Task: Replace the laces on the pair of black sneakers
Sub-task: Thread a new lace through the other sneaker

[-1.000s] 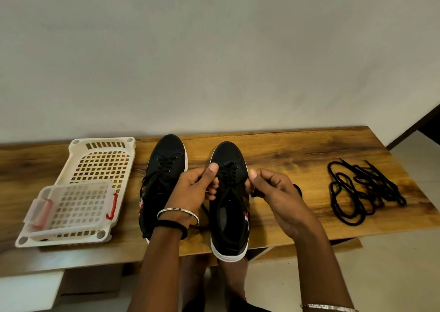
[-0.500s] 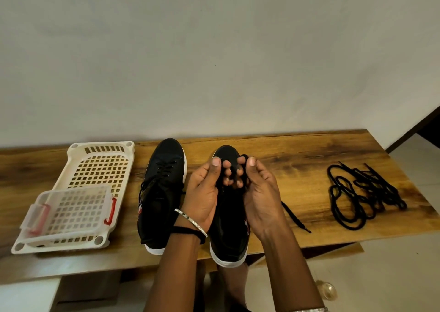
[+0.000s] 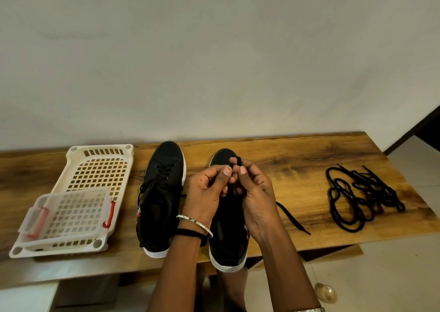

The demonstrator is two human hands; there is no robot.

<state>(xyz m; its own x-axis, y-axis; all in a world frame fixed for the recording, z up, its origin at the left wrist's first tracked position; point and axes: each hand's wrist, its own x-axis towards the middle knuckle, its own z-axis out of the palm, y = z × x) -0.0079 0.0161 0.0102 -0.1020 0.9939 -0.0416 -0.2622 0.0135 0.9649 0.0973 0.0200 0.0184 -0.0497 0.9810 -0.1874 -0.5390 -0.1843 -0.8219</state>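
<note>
Two black sneakers with white soles stand toe-away on the wooden table (image 3: 297, 159). The left sneaker (image 3: 160, 199) is laced. Over the right sneaker (image 3: 227, 245) my left hand (image 3: 207, 195) and my right hand (image 3: 256, 192) meet, and both pinch the black lace (image 3: 234, 161) that loops up above the shoe's eyelets. One loose end of this lace (image 3: 294, 219) trails on the table to the right of the shoe. A tangled pile of black laces (image 3: 357, 199) lies further right. My hands hide the eyelets.
A white perforated plastic tray (image 3: 100, 166) lies at the left with a small clear basket with red clips (image 3: 69, 211) on it. The right sneaker's heel overhangs the table's front edge. A wall runs behind the table. A shiny round object (image 3: 325, 292) lies on the floor.
My hands moved from the sides of the right sneaker to meet above its eyelets and drew a loop of lace upward. The lace end came to lie stretched out on the table.
</note>
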